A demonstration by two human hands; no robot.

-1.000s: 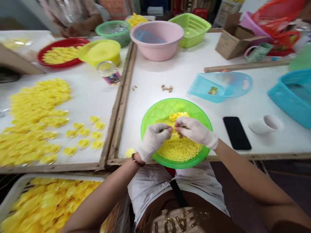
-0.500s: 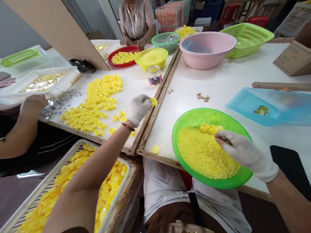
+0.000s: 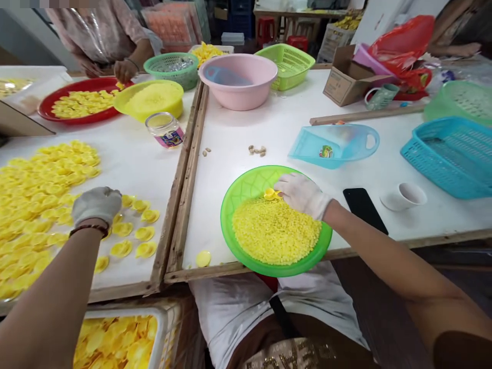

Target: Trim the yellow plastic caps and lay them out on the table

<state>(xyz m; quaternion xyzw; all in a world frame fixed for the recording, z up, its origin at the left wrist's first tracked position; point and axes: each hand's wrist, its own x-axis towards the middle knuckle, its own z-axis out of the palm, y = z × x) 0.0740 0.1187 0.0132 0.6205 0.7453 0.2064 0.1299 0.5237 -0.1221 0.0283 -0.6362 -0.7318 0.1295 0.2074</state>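
My right hand (image 3: 303,195), in a white glove, is over the far right part of a green bowl (image 3: 226,215). Its fingertips are closed on a small yellow plastic cup (image 3: 271,195) just above the yellow pellets (image 3: 277,230) that fill much of the bowl. My left hand (image 3: 97,205), also gloved, is over the left table among spread yellow cups (image 3: 34,220). Its fingers are curled, with the tips turned away from me, so anything in them is hidden. Several small yellow cups (image 3: 145,233) lie in loose rows just right of it.
A wooden ledge (image 3: 180,195) divides the two tables. Beyond stand a clear jar (image 3: 165,130), a yellow bowl (image 3: 154,105) and a pink basin (image 3: 238,87). To the right are a blue scoop (image 3: 334,146), a phone (image 3: 365,210), a cup (image 3: 409,197) and a blue basket (image 3: 449,164). Another person sits across.
The view has swung right. My left hand has gone from the ledge, where it held a yellow cup, back over the spread cups. Fewer yellow cups show by my right hand in the bowl.
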